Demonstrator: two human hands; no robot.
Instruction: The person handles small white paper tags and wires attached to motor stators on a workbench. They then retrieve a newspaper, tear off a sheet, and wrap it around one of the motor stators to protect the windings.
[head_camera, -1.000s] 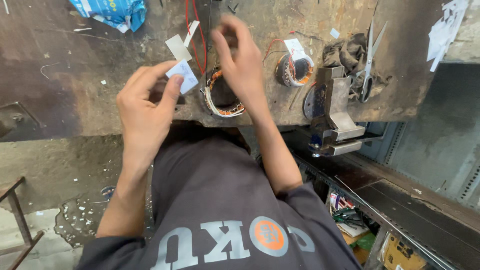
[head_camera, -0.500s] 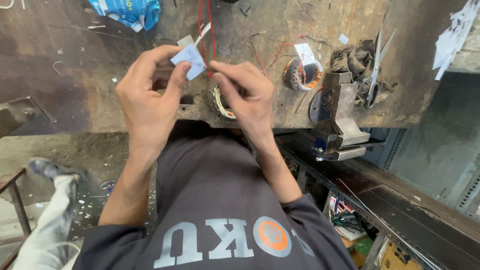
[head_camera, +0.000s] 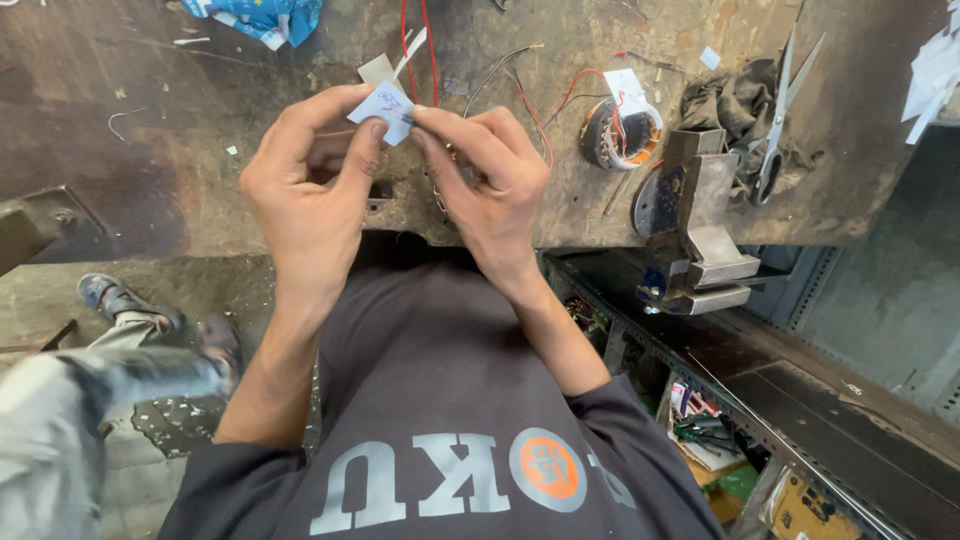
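White paper label (head_camera: 383, 105) between fingers (head_camera: 372, 135)

Worn metal workbench (head_camera: 150, 150), bench vise (head_camera: 700, 225), grimy concrete floor (head_camera: 120, 275).

Both hands pinching one little paper slip over the bench

My left hand (head_camera: 305, 195) and right hand (head_camera: 485, 175) meet on a small white paper slip (head_camera: 383, 104), thumbs and fingertips squeezing it from either side. Right of the slip a wound motor coil (head_camera: 620, 133) sits on the grimy workbench (head_camera: 150, 150), with a metal vise (head_camera: 700, 215) just past it, scissors (head_camera: 782, 105) on a dark rag further right. Red wires (head_camera: 418, 45) run up behind the slip.
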